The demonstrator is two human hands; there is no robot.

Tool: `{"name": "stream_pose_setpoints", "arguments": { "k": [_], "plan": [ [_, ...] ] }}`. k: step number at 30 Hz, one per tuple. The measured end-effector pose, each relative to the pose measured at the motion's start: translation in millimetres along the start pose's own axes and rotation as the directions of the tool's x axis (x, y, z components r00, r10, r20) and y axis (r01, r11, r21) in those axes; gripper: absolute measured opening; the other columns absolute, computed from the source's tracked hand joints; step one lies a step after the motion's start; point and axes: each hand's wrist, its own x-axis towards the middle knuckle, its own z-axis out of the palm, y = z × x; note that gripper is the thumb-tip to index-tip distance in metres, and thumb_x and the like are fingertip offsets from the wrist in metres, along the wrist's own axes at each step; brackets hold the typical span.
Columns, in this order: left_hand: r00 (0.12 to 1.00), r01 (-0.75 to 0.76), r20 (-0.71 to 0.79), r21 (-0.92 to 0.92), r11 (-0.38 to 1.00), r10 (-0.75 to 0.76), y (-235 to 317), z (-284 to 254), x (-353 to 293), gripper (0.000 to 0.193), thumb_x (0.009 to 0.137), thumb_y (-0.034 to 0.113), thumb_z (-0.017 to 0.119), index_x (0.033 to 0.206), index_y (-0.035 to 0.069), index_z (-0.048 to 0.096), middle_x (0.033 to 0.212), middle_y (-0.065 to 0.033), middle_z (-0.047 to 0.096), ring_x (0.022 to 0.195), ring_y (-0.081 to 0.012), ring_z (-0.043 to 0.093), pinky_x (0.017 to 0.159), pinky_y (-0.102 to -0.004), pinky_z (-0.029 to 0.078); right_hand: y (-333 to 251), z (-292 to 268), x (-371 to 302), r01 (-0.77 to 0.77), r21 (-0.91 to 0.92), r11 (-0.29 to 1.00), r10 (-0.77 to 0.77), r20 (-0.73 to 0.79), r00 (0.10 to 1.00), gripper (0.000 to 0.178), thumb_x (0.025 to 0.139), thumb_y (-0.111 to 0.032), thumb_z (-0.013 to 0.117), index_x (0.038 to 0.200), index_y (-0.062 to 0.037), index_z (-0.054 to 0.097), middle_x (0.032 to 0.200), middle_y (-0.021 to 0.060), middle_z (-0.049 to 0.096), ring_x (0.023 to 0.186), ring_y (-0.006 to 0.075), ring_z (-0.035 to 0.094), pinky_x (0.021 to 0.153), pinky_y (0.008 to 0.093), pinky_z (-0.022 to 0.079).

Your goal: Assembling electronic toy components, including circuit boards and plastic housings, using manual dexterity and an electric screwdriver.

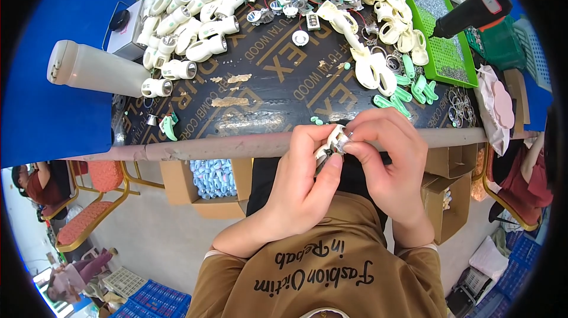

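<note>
Over the table's front edge, my left hand [302,179] is closed round a small cream flashlight shell [335,134]. My right hand [390,161] pinches a small clear, silvery part [344,143] at the open side of that shell, its thumb and fingertips touching it. Fingers hide much of both pieces. Beyond my hands lie cream half shells [370,72] and mint-green switch pieces [393,104]. Small lamp inserts with red wires [290,4] are heaped at the far middle. Whole cream flashlights [186,25] are piled at the far left.
A green tray [422,28] of tiny screws stands far right, with a black power screwdriver [476,10] above it. A whitish bottle [97,69] lies at the left. Metal rings [460,107] sit near the right edge. Below are cardboard boxes [177,182]; people sit at both sides.
</note>
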Motion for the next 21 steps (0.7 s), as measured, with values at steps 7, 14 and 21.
{"name": "stream_pose_setpoints", "arguments": {
  "k": [7,14,21],
  "plan": [
    [0.988,-0.148,-0.05,0.034,0.988,0.149,-17,-1,-3,0.034,0.083,0.001,0.051,0.113,-0.004,0.037,0.096,-0.0137,0.056,0.081,-0.0151,0.056,0.072,-0.0273,0.045,1,4,0,0.015,0.114,0.993,-0.021,0.046,0.999,0.017,0.066,0.004,0.068,0.077,-0.0029,0.057,0.085,0.0095,0.058,0.066,0.0188,0.056,0.06,0.0275,0.046],
    [0.888,-0.451,0.052,-0.09,0.888,0.457,-30,-8,-1,0.033,0.082,0.001,0.051,0.112,-0.005,0.038,0.105,-0.0165,0.057,0.091,-0.0165,0.058,0.078,-0.029,0.047,4,7,-18,-0.218,0.725,0.654,0.206,0.107,0.973,0.029,0.069,0.004,0.072,0.091,-0.0012,0.053,0.093,0.0078,0.057,0.078,0.0093,0.054,0.07,0.0227,0.045],
    [0.897,-0.441,0.09,0.17,0.881,0.432,-33,-9,-7,0.035,0.081,0.003,0.06,0.11,-0.003,0.041,0.093,-0.0132,0.062,0.078,-0.0166,0.063,0.067,-0.0271,0.049,14,4,-27,-0.23,0.678,0.699,0.127,0.198,0.972,0.032,0.07,0.004,0.071,0.094,-0.0018,0.051,0.094,0.0077,0.056,0.079,0.0104,0.053,0.072,0.0236,0.045]
  ]
}}
